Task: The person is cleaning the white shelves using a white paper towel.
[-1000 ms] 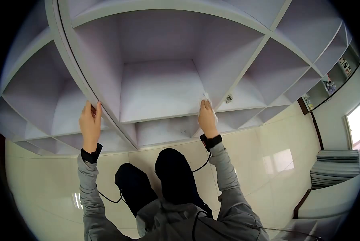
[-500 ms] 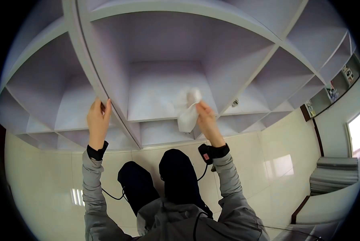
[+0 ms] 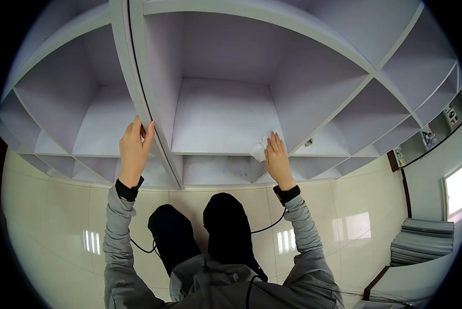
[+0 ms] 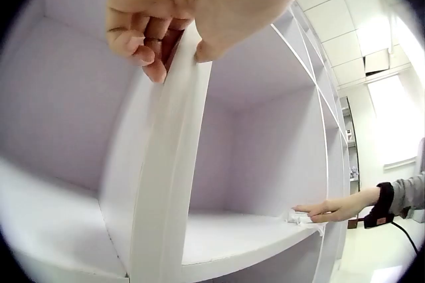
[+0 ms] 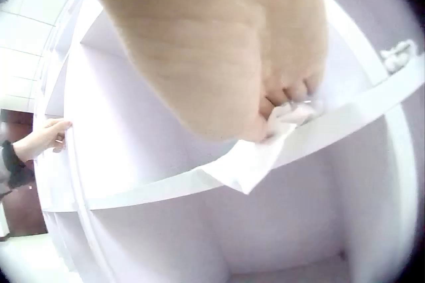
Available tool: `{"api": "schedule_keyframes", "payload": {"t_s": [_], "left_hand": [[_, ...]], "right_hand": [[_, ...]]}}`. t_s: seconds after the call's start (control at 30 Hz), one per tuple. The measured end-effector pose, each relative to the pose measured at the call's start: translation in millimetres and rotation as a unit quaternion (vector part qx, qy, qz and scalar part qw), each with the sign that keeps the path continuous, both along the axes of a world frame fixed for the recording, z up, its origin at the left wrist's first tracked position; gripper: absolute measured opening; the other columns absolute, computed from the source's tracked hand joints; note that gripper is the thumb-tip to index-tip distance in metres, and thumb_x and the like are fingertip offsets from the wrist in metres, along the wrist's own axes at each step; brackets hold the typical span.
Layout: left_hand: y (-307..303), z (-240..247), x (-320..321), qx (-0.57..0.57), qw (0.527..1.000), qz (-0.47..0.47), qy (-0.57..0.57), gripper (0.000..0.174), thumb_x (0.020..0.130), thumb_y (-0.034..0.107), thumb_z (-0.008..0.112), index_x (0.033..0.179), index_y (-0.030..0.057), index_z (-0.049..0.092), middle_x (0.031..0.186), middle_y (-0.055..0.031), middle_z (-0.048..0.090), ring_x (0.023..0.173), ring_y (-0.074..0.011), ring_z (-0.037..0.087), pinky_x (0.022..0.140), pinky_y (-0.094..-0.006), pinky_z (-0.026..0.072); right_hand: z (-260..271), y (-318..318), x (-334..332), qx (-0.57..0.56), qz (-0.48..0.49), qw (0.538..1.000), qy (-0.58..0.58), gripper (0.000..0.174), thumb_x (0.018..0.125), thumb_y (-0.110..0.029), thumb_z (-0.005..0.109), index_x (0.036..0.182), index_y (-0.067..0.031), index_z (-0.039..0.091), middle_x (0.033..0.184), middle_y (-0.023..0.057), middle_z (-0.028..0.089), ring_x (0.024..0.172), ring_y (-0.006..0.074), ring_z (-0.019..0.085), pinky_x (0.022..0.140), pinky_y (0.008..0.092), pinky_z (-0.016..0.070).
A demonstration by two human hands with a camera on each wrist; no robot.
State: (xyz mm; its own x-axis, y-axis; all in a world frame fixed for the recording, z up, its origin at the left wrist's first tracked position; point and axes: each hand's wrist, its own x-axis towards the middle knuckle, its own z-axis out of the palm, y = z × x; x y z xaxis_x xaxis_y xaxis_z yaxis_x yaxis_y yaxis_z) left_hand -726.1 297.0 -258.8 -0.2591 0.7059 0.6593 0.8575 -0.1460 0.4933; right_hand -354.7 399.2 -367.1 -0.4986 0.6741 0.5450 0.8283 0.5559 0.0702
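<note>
My left hand (image 3: 134, 147) grips the front edge of a white upright panel (image 4: 170, 163) between two shelf bays. In the left wrist view its thumb lies on one side of the panel, its curled fingers on the other. My right hand (image 3: 279, 162) presses a crumpled white tissue (image 3: 259, 150) onto the shelf board (image 3: 220, 121) with straight fingers, at the front right corner of the middle bay. Part of the tissue (image 5: 247, 167) droops over the board's front edge in the right wrist view.
A small crumpled object (image 3: 309, 142) lies in the bay to the right. Dark marks show in the lower compartment (image 3: 215, 170). Tiled floor (image 3: 318, 206) runs below the shelving, with a grey ridged stack (image 3: 421, 242) at the right. Black cables hang from both wrists.
My right hand lifted the tissue off the corner and shook it loose, then set it back down there, fingers straight. My left hand has stayed on the panel; the view has shifted.
</note>
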Motion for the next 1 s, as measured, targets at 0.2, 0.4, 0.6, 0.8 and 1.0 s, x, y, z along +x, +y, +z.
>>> {"api": "schedule_keyframes", "payload": {"t_s": [0.2, 0.4, 0.6, 0.8, 1.0], "left_hand": [[1, -3, -3, 0.010, 1.000, -0.005, 0.010, 0.021, 0.088, 0.021, 0.055, 0.083, 0.0009, 0.048, 0.061, -0.0102, 0.048, 0.050, -0.0232, 0.046, 0.047, -0.0336, 0.0371], [1, 0, 1, 0.023, 1.000, -0.005, 0.000, 0.020, 0.088, 0.020, 0.055, 0.084, 0.0010, 0.049, 0.061, -0.0108, 0.049, 0.051, -0.0239, 0.047, 0.047, -0.0344, 0.0376], [3, -2, -2, 0.006, 1.000, -0.011, -0.005, 0.024, 0.086, 0.020, 0.057, 0.081, -0.0009, 0.046, 0.063, -0.0144, 0.050, 0.054, -0.0299, 0.049, 0.050, -0.0374, 0.0392], [-1, 0, -2, -0.004, 1.000, -0.001, -0.019, 0.025, 0.086, 0.020, 0.058, 0.082, -0.0016, 0.046, 0.064, -0.0132, 0.050, 0.054, -0.0282, 0.049, 0.049, -0.0367, 0.0393], [1, -3, -4, -0.004, 1.000, 0.000, -0.012, 0.025, 0.086, 0.021, 0.058, 0.084, -0.0015, 0.046, 0.064, -0.0132, 0.050, 0.055, -0.0283, 0.049, 0.049, -0.0374, 0.0389]], "right_hand": [[-24, 8, -41, -0.070, 0.018, 0.996, -0.049, 0.044, 0.087, -0.011, 0.045, 0.123, 0.0135, 0.039, 0.123, 0.0315, 0.044, 0.122, 0.0392, 0.038, 0.103, 0.0402, 0.0311], [-27, 20, -186, -0.170, 0.213, 0.961, 0.040, 0.050, 0.088, -0.015, 0.044, 0.129, 0.0101, 0.032, 0.132, 0.0294, 0.035, 0.126, 0.0381, 0.032, 0.107, 0.0410, 0.0248], [-16, 46, -246, -0.229, 0.223, 0.946, -0.061, 0.054, 0.089, -0.021, 0.037, 0.132, 0.0098, 0.026, 0.138, 0.0280, 0.026, 0.131, 0.0385, 0.022, 0.108, 0.0416, 0.0186], [-5, 52, -267, -0.289, 0.155, 0.936, -0.126, 0.059, 0.085, -0.017, 0.030, 0.134, 0.0136, 0.018, 0.143, 0.0271, 0.018, 0.135, 0.0372, 0.014, 0.110, 0.0413, 0.0135], [-12, 113, -290, -0.319, 0.123, 0.932, -0.121, 0.064, 0.085, -0.022, 0.035, 0.136, 0.0117, 0.014, 0.144, 0.0263, 0.014, 0.136, 0.0367, 0.012, 0.110, 0.0411, 0.0129]]}}
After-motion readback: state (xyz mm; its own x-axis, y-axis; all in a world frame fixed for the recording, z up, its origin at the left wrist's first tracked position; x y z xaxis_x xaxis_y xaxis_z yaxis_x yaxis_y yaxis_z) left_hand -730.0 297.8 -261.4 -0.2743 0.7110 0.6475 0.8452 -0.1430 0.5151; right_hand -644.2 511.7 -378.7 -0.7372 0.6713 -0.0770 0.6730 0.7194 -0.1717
